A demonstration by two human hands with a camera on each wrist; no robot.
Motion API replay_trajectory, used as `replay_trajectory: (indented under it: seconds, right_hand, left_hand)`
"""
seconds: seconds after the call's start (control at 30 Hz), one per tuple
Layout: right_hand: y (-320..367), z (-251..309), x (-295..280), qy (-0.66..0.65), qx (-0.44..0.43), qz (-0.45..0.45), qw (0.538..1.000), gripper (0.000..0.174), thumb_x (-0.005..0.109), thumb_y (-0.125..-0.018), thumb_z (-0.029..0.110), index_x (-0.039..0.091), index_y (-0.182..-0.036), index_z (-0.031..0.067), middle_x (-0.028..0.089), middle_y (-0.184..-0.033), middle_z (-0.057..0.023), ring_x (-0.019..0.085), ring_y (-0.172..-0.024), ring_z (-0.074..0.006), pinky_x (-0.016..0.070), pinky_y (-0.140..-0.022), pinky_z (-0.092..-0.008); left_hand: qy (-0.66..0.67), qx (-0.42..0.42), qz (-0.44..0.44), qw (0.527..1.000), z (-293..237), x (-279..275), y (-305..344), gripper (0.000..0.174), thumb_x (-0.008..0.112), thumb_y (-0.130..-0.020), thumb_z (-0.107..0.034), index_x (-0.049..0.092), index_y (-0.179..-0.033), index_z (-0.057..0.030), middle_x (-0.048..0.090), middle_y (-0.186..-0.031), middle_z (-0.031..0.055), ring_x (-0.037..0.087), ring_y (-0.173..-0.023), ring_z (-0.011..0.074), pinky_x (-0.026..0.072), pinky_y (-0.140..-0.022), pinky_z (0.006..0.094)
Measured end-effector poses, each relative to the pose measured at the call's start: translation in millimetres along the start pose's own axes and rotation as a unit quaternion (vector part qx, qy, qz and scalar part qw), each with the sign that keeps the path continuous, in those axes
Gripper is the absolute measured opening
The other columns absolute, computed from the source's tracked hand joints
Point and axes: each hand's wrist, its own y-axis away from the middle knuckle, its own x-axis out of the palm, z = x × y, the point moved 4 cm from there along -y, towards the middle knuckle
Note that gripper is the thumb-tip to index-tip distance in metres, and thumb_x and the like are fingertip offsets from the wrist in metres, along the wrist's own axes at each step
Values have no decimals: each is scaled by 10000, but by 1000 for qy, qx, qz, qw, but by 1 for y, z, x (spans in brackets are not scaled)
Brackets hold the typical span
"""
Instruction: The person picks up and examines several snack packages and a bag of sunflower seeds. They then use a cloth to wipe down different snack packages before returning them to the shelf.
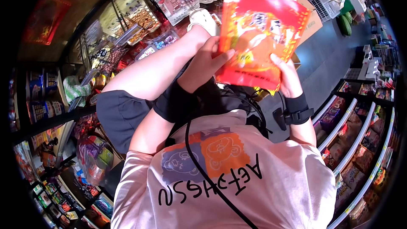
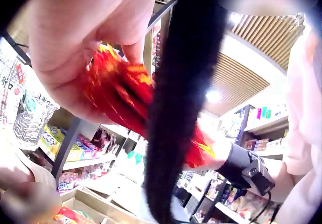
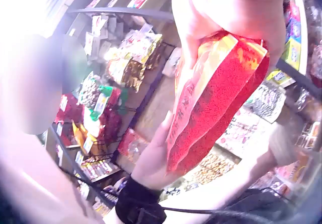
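Hold the red snack bag [image 1: 260, 29] flat and steady, with the fingers of the left hand [image 1: 205, 61] and the right hand [image 1: 288, 78] curled tight round its near edge.

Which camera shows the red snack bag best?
Head view: most of the front of the red snack bag shows, held by left hand and right hand. Left wrist view shows crumpled red behind a dark strap; right wrist view shows it side-on.
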Motion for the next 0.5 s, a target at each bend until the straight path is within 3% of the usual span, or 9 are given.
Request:
replay_trajectory:
  seconds: [0.07, 0.1, 0.13, 0.23, 0.27, 0.5]
  right_hand:
    - [-17, 2, -31, -21, -8, -36, 999, 494, 577, -884, 160, 380, -1307, -2, 520, -1250, -124, 541, -1113, -206, 442, -955, -341]
    - [-26, 4, -42, -36, -55, -66, 996, 458, 575, -884, 127, 398, -1287, 3, 532, -1226, -125, 552, -1091, -197, 459, -930, -331]
    - [-39, 0, -59, -14, -87, -101, 991, 440, 580, -878, 103, 409, -1269, 1, 539, -1207, -119, 558, -1068, -190, 466, -913, -325]
    - [-83, -34, -111, 63, -151, -185, 969, 415, 595, -857, 45, 423, -1232, -2, 556, -1146, -99, 576, -990, -176, 481, -864, -306]
    - [-101, -56, -130, 12, -155, -172, 973, 429, 604, -850, 42, 418, -1235, 13, 562, -1120, -93, 577, -971, -178, 479, -857, -297]
    - [-187, -238, -175, -104, 11, -152, 983, 421, 617, -854, 123, 449, -1228, 31, 576, -1137, -112, 583, -997, -231, 488, -864, -374]
  left_hand:
    - [54, 53, -19, 997, 20, 3, -20, 451, 605, -875, -211, 413, -1199, 37, 596, -1018, 127, 565, -774, 101, 465, -655, 226]
    - [81, 80, -30, 993, 26, 4, -27, 449, 597, -878, -202, 407, -1205, 40, 598, -1021, 134, 565, -775, 97, 465, -648, 222]
    - [60, 41, 8, 997, 29, 5, -30, 467, 519, -918, -208, 343, -1294, 3, 555, -1155, 156, 595, -955, 168, 466, -773, 249]
    - [65, -3, 22, 998, 40, 16, -39, 472, 497, -917, -193, 334, -1312, 5, 551, -1165, 154, 592, -975, 170, 468, -783, 256]
    - [57, -14, 43, 997, 42, 20, -40, 483, 487, -914, -192, 327, -1323, 9, 543, -1173, 153, 593, -985, 174, 470, -790, 265]
    - [70, -46, 48, 995, 38, 15, -24, 395, 474, -925, -182, 396, -1266, 1, 568, -1115, 102, 593, -950, 154, 463, -789, 253]
